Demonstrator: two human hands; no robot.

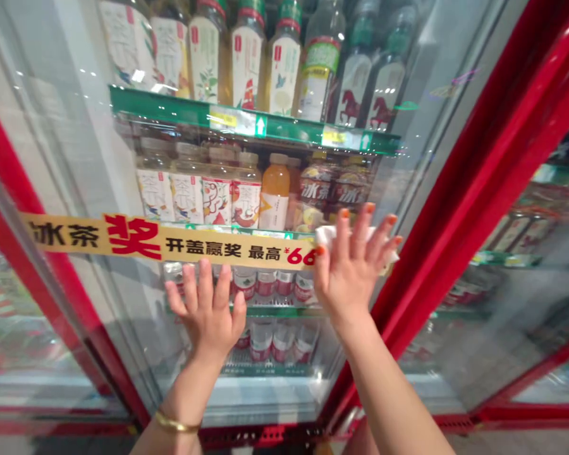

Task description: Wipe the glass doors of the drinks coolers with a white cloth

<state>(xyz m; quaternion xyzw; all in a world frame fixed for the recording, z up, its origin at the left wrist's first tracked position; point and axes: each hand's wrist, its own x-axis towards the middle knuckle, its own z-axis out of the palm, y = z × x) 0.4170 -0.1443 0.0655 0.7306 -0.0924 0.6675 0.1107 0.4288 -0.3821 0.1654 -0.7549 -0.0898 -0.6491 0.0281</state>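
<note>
Left hand [208, 313] lies flat, fingers spread and holding nothing, on the fridge's glass door [99, 189]; right hand [353, 265] pins a white cloth [327, 235] against it (beside the yellow banner [161, 243]). Inside stand one orange bottle [275, 193] and two horse-label bottles [355, 95].

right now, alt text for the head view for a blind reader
A person's right hand presses a white cloth flat against the glass door of a red-framed drinks fridge, while the left hand lies open on the glass beside it. A yellow banner sticker crosses the door; bottled teas fill the shelves behind.
</note>
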